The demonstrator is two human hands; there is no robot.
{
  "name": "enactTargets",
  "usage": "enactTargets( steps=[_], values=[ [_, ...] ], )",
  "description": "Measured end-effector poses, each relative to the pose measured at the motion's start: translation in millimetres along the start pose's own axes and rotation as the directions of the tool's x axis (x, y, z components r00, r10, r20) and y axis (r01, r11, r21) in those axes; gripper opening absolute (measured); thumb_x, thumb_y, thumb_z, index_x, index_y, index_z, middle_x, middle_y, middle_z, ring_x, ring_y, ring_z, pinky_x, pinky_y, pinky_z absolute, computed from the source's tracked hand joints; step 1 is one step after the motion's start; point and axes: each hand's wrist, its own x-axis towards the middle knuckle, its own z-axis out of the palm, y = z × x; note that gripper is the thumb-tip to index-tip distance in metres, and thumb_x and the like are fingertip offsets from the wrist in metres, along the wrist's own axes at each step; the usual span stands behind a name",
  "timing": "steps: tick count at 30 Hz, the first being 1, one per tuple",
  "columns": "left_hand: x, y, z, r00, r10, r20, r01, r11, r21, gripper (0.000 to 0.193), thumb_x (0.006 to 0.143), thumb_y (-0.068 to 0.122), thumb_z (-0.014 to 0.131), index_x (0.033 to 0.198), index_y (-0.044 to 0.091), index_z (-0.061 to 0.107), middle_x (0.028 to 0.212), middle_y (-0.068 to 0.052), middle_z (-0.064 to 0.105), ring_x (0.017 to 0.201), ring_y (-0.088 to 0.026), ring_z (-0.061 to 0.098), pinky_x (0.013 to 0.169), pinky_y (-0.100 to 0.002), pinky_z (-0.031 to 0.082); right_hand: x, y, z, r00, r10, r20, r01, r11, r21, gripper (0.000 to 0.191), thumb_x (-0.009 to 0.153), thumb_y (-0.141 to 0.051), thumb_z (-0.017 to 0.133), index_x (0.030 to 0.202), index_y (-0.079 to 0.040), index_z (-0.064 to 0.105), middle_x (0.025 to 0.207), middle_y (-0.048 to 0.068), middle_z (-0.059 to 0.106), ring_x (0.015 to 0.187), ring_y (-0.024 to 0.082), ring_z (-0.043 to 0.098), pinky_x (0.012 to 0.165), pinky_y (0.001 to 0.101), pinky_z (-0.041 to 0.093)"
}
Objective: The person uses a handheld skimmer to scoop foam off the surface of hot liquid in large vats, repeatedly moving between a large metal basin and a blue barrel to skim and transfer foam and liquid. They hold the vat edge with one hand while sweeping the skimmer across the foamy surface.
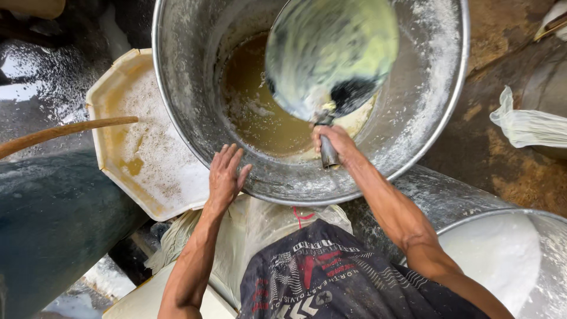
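- Nearest: one white-filled metal drum point(502, 254).
- Left hand point(226, 177) spread flat on one metal basin's rim point(177, 118).
- Right hand point(334, 142) gripping one ladle point(331, 56) over brown liquid point(260, 112).
- One white octagonal tray point(147, 147), left.

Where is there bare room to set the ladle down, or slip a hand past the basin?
Free: wet ground right of the large metal basin, up to the white plastic bag.

Crowded: the left hand presses the rim beside the floury octagonal tray; the right hand grips the round metal ladle over brown liquid.
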Motion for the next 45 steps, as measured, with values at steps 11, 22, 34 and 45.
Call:
enactTargets(
  steps=[11,22,34,45],
  values=[
    [30.2,0.5,21.3,0.963,-0.269,-0.02,0.269,0.952,0.145,0.047,0.089,0.032,0.076,0.127,0.006,0.068,0.129,-0.011,0.07,0.132,-0.032,0.058,0.11,-0.048,0.043,173.1,-97.6,-99.1,0.63,-0.672,-0.39,-0.036,0.476,-0.879,0.044,0.091,-0.013,0.064,0.125,0.005,0.041,0.078,0.018,0.065,0.058,0.03,0.065,0.05,0.0495,0.054],
    [21.1,-7.2,24.7,0.944,-0.329,-0.025,0.328,0.929,0.17,0.032,0.086,0.018,0.077,0.116,0.009,0.073,0.117,-0.005,0.074,0.123,-0.025,0.066,0.105,-0.043,0.049,256.4,26.8,-108.1,0.871,0.039,-0.489,-0.284,0.853,-0.438,0.016,0.093,-0.009,0.067,0.087,0.002,0.057,0.064,0.014,0.059,0.047,0.027,0.057,0.04,0.0431,0.047],
    [18.1,-18.3,21.3,0.956,-0.287,-0.056,0.293,0.94,0.173,0.029,0.084,0.013,0.076,0.113,0.01,0.073,0.115,-0.004,0.075,0.122,-0.025,0.066,0.106,-0.044,0.049,204.1,112.2,-23.9,0.856,0.492,-0.161,-0.517,0.81,-0.277,0.016,0.089,-0.008,0.067,0.075,0.0,0.064,0.065,0.012,0.064,0.051,0.02,0.06,0.048,0.0346,0.054],
    [9.4,-17.7,17.8,0.981,-0.194,-0.016,0.193,0.959,0.209,0.031,0.09,0.02,0.068,0.12,0.01,0.071,0.114,-0.01,0.074,0.121,-0.031,0.065,0.1,-0.047,0.048,-1.7,80.2,-8.0,0.944,0.327,-0.032,-0.329,0.939,-0.105,0.018,0.092,-0.012,0.063,0.075,-0.008,0.06,0.064,0.003,0.056,0.053,0.013,0.054,0.048,0.0333,0.05]
  ],
)
